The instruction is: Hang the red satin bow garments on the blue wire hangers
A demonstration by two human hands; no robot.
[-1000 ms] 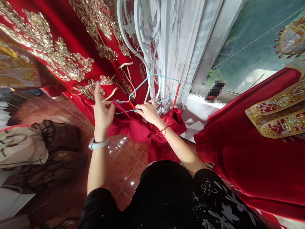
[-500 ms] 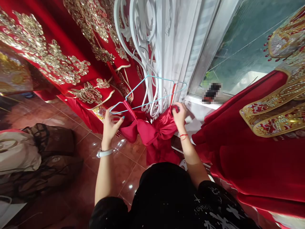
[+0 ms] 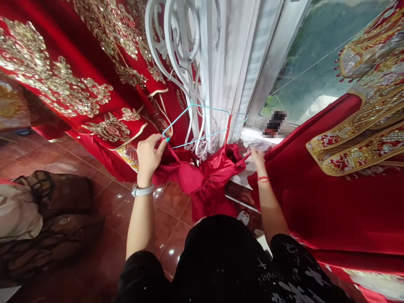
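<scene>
Left hand (image 3: pixel 150 155): moved up from lower on the hanger (image 3: pixel 177 118); thumb and fingers now close on its left end.
Right hand (image 3: pixel 257 156): moved outward from the dress (image 3: pixel 192 179); now pinches a thin red strand (image 3: pixel 243 150), drawn out sideways; fingertips blurred.
Dress: red, hangs below the hanger, between both hands, above the tiled floor (image 3: pixel 167 210).
Hanger: pale blue wire, at the white scrollwork (image 3: pixel 167 33), as before.
Left strap (image 3: pixel 175 155): rises to the left hand; fingers hide its seating.
Right band (image 3: pixel 228 128): over the hanger's right part.
Bearing: right side seems supported by its band; left side appears less settled, judging by the grip there.
</scene>
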